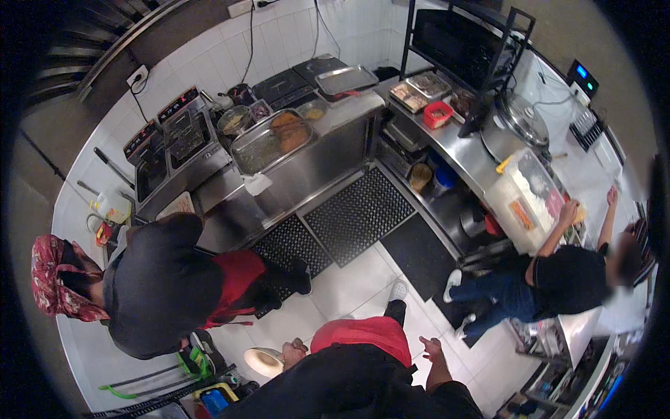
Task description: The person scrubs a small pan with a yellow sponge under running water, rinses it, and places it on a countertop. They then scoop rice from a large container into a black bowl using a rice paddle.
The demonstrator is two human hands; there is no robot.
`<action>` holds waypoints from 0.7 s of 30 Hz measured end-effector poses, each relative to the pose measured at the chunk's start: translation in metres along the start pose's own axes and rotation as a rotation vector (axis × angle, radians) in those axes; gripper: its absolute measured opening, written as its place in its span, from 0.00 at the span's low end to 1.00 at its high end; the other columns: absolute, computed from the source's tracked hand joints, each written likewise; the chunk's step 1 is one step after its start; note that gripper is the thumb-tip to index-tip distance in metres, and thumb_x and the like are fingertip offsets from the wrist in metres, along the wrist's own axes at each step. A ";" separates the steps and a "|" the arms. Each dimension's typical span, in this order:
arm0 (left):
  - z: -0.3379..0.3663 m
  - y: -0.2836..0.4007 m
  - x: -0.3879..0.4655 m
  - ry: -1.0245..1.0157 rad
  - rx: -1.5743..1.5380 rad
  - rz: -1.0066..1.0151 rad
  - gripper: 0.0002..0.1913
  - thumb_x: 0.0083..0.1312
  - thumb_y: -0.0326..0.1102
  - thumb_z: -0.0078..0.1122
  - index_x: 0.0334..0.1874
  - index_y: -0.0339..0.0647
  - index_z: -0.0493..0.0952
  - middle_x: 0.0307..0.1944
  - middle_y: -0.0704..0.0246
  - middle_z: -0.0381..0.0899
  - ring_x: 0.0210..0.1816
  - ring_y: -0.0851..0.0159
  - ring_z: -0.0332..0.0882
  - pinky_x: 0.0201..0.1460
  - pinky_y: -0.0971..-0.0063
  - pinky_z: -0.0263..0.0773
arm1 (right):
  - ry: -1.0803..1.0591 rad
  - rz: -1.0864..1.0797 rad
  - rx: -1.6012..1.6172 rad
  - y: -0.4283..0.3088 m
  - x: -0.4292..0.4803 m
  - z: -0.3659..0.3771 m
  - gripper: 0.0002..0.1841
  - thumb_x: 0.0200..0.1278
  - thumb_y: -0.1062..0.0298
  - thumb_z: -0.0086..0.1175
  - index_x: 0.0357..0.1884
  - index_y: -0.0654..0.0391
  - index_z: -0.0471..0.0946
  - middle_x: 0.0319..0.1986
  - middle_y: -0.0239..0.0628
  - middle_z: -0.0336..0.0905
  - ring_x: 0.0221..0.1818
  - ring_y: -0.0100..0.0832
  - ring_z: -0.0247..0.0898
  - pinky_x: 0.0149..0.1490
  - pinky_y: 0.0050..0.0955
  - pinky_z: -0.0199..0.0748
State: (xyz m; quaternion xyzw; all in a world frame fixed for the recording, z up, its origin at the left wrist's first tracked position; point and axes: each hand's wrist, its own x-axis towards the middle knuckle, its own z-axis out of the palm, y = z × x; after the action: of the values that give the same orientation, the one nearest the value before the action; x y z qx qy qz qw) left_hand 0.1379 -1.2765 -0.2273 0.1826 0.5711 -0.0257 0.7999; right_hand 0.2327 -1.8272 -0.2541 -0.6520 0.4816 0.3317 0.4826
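Note:
My left hand (294, 353), at the lower centre, is closed on the edge of a pale, round bowl or cup (264, 362), tilted with its opening turned up and outward. My right hand (433, 349) hangs at my right side above the tiled floor, with its fingers apart and nothing in it. Between the hands is the red apron (361, 335) over my dark clothes. One white shoe (398, 289) shows in front of me.
A co-worker in a red headscarf (63, 277) stands left near the fryers (152, 175); another (570, 283) reaches over the right counter beside a large plastic bin (518, 204). Ahead, steel trays (251, 152) sit on the counter. Black mats (361, 214) cover part of the floor.

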 end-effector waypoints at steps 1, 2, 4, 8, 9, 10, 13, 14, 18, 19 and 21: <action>0.024 -0.010 0.013 0.082 -0.063 -0.036 0.18 0.66 0.44 0.34 0.15 0.55 0.55 0.13 0.72 0.54 0.15 0.66 0.50 0.18 0.68 0.49 | 0.024 0.002 -0.042 -0.038 0.007 -0.008 0.48 0.59 0.52 0.71 0.77 0.55 0.58 0.63 0.46 0.69 0.61 0.49 0.68 0.55 0.55 0.75; 0.042 -0.024 0.021 -0.324 -0.062 0.050 0.18 0.66 0.43 0.33 0.15 0.54 0.55 0.13 0.73 0.54 0.15 0.67 0.50 0.18 0.69 0.49 | -0.015 -0.017 -0.050 -0.070 0.014 -0.015 0.44 0.59 0.52 0.71 0.74 0.56 0.61 0.61 0.45 0.71 0.57 0.48 0.71 0.52 0.53 0.77; 0.087 -0.053 0.036 -1.008 -0.016 0.250 0.17 0.66 0.41 0.33 0.16 0.54 0.55 0.12 0.74 0.53 0.15 0.68 0.50 0.18 0.70 0.50 | -0.030 -0.099 -0.129 -0.132 0.029 -0.033 0.36 0.59 0.54 0.71 0.66 0.56 0.69 0.55 0.42 0.76 0.50 0.46 0.76 0.46 0.48 0.81; 0.170 -0.087 0.048 -0.359 0.077 -0.099 0.15 0.68 0.40 0.37 0.20 0.53 0.57 0.13 0.74 0.54 0.16 0.70 0.56 0.18 0.70 0.54 | -0.110 -0.157 -0.228 -0.241 0.059 -0.058 0.32 0.62 0.55 0.68 0.64 0.57 0.71 0.53 0.43 0.77 0.51 0.43 0.77 0.49 0.46 0.81; 0.188 -0.094 0.046 0.011 0.092 -0.235 0.14 0.69 0.40 0.38 0.22 0.53 0.57 0.14 0.75 0.54 0.16 0.70 0.58 0.18 0.70 0.56 | -0.078 -0.187 -0.224 -0.266 0.065 -0.059 0.31 0.63 0.54 0.68 0.63 0.57 0.71 0.53 0.44 0.78 0.51 0.43 0.77 0.49 0.45 0.80; 0.208 -0.102 0.043 0.053 0.062 -0.113 0.12 0.67 0.38 0.45 0.25 0.47 0.62 0.16 0.71 0.60 0.18 0.66 0.64 0.20 0.67 0.61 | -0.133 -0.238 -0.236 -0.289 0.069 -0.064 0.31 0.63 0.54 0.68 0.63 0.57 0.71 0.53 0.43 0.78 0.50 0.41 0.77 0.48 0.44 0.80; 0.277 -0.121 0.033 0.483 0.632 0.211 0.11 0.62 0.35 0.61 0.34 0.32 0.73 0.23 0.64 0.75 0.23 0.58 0.76 0.25 0.60 0.73 | -0.183 -0.332 -0.250 -0.347 0.084 -0.064 0.31 0.64 0.53 0.68 0.64 0.57 0.71 0.50 0.40 0.80 0.47 0.37 0.79 0.45 0.40 0.81; 0.291 -0.120 0.020 0.529 0.850 0.326 0.22 0.56 0.38 0.69 0.45 0.25 0.77 0.31 0.54 0.83 0.33 0.50 0.84 0.36 0.57 0.79 | -0.165 -0.368 -0.254 -0.361 0.088 -0.062 0.31 0.64 0.53 0.68 0.64 0.56 0.71 0.50 0.39 0.80 0.45 0.36 0.79 0.44 0.39 0.81; 0.371 -0.089 -0.018 0.415 1.198 0.528 0.27 0.54 0.42 0.72 0.48 0.25 0.77 0.40 0.45 0.85 0.45 0.45 0.86 0.52 0.57 0.79 | -0.227 -0.369 -0.257 -0.389 0.111 -0.058 0.27 0.64 0.53 0.68 0.61 0.54 0.75 0.47 0.34 0.82 0.40 0.32 0.79 0.42 0.37 0.80; 0.394 -0.077 -0.027 0.355 1.219 0.563 0.27 0.54 0.42 0.72 0.49 0.25 0.77 0.41 0.44 0.85 0.46 0.45 0.86 0.52 0.56 0.79 | -0.261 -0.325 -0.292 -0.389 0.118 -0.059 0.25 0.64 0.53 0.68 0.59 0.53 0.76 0.45 0.33 0.82 0.39 0.31 0.79 0.42 0.37 0.80; 0.447 -0.048 -0.038 0.272 1.276 0.577 0.28 0.53 0.42 0.72 0.49 0.26 0.77 0.42 0.44 0.85 0.47 0.44 0.86 0.52 0.55 0.79 | -0.329 -0.247 -0.363 -0.383 0.135 -0.065 0.22 0.64 0.53 0.67 0.54 0.52 0.77 0.43 0.31 0.82 0.38 0.31 0.78 0.41 0.37 0.80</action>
State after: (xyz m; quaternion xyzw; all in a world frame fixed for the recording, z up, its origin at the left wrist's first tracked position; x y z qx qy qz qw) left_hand 0.5171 -1.4714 -0.0787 0.7607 0.4683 -0.1192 0.4334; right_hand 0.6365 -1.9039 -0.2360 -0.7190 0.2462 0.4526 0.4665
